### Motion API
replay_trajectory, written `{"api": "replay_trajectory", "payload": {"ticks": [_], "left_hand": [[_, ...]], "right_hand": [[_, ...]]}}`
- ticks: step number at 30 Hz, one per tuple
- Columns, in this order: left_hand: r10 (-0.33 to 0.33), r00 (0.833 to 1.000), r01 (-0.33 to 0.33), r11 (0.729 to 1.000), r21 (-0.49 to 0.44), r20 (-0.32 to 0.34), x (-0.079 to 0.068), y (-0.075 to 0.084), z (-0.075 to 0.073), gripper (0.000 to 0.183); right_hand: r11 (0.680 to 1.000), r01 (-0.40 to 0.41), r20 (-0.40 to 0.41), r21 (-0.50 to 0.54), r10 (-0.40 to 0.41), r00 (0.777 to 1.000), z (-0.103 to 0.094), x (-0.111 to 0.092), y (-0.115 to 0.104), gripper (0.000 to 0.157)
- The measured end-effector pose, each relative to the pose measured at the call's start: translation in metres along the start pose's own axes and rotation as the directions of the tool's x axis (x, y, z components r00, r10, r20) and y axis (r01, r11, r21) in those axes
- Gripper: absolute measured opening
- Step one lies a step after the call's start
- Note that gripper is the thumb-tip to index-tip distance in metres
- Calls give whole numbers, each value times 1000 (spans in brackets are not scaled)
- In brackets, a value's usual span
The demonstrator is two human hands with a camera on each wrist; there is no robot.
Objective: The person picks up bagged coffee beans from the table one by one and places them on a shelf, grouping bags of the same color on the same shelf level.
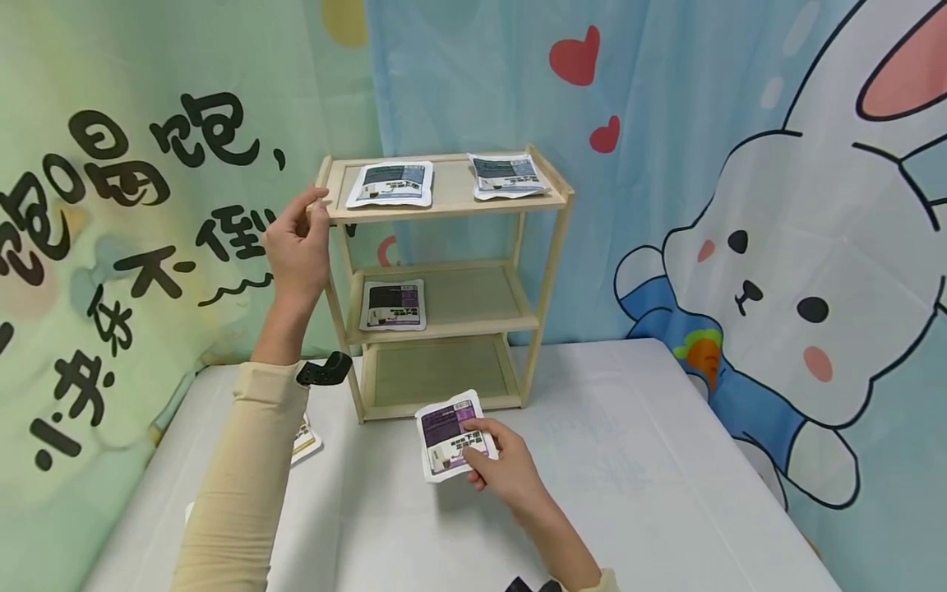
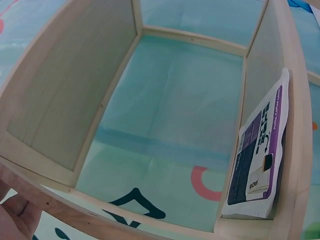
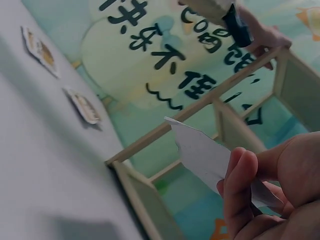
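My right hand pinches a flat white sachet with a purple label between thumb and fingers, in front of the rack and over the table. In the right wrist view only the sachet's plain pale back shows. My left hand grips the upper left corner of a three-tier wooden rack, fingers curled at its edge. Two blue-labelled sachets lie on the top tier, one on the left and one on the right. Another purple sachet lies at the left of the middle tier.
The rack stands on a white table, towards its back. A sachet with a yellowish label lies on the table left of the rack, partly hidden by my left arm. A printed curtain hangs close behind the rack.
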State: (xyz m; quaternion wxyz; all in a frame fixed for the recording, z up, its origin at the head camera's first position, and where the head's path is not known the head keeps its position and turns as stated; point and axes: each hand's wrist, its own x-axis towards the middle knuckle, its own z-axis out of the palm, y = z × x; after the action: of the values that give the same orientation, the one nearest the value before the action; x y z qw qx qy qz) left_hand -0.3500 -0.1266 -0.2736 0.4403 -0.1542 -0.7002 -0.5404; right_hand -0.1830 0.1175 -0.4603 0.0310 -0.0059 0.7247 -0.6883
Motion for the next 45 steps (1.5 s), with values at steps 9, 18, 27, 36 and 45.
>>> {"api": "replay_trajectory", "payload": {"ticks": [9,18,27,36,45], "left_hand": [[8,1000,-8,1000,-2,-2,0,-6,0,29],[6,1000,-6,1000,3,3,1,-5,-2,29],[1,1000,-1,1000,-7,23,2,-7,0,30],[5,1000,-5,1000,1,10,1,-7,-1,30],[8,1000,-8,1000,-7,11,0,-6,-1,30]], "right_hand": [[1000,-4,-27,13,5,1000,-14,2,-23,37],[999,23,-54,-44,-25,998,-30,16,-44,36],[998,41,-42,-43,-43,998,-46,33,-62,39],[996,85,-19,27,-84,996,-56,50,-76,38],[995,100,-29,24,-99,995,-62,59,-88,37]]}}
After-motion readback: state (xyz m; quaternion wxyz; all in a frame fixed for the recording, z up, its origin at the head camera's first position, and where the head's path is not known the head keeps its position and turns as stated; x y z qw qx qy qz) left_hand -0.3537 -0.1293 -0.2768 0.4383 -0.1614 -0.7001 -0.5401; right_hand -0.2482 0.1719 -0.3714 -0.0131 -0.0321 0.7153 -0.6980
